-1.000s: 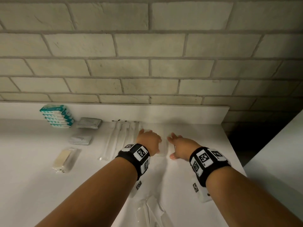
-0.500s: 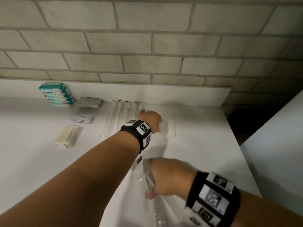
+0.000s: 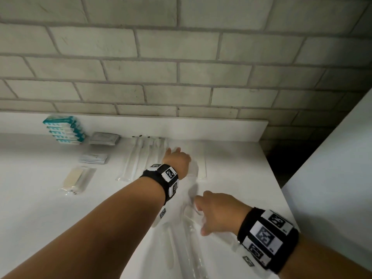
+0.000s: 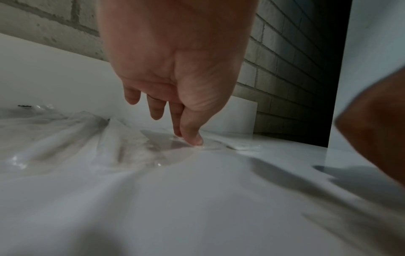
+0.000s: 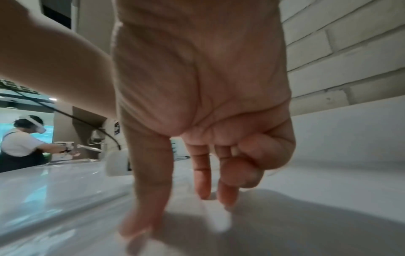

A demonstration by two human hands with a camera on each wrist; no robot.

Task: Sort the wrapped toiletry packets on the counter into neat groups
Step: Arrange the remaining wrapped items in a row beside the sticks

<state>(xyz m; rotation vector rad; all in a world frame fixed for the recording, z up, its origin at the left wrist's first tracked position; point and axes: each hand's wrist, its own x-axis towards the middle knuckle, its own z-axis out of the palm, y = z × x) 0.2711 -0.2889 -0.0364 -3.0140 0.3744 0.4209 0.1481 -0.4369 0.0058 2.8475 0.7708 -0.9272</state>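
My left hand [image 3: 177, 158] reaches to the back of the white counter [image 3: 40, 208]. Its straight fingertips [image 4: 194, 141] press a flat clear packet [image 4: 166, 147] beside the row of long clear packets [image 3: 138, 158]. Nearer to me, my right hand [image 3: 201, 214] is lowered onto loose clear packets [image 3: 181, 248]. Its thumb [image 5: 140, 225] and fingers [image 5: 203, 190] are spread apart and touch the plastic, with nothing pinched between them. Another clear packet [image 3: 202, 166] lies right of the left hand.
Sorted groups lie at the back left: a stack of teal boxes [image 3: 64, 129], a grey packet [image 3: 104, 138], flat white packets [image 3: 93, 158] and a beige bar packet [image 3: 75, 179]. A brick wall rises behind. A white cabinet [image 3: 332, 178] stands beyond the counter's right edge.
My right hand left the back row, where it lay beside the left hand, and came down on the loose packets near me. The left hand stayed on the back packets.
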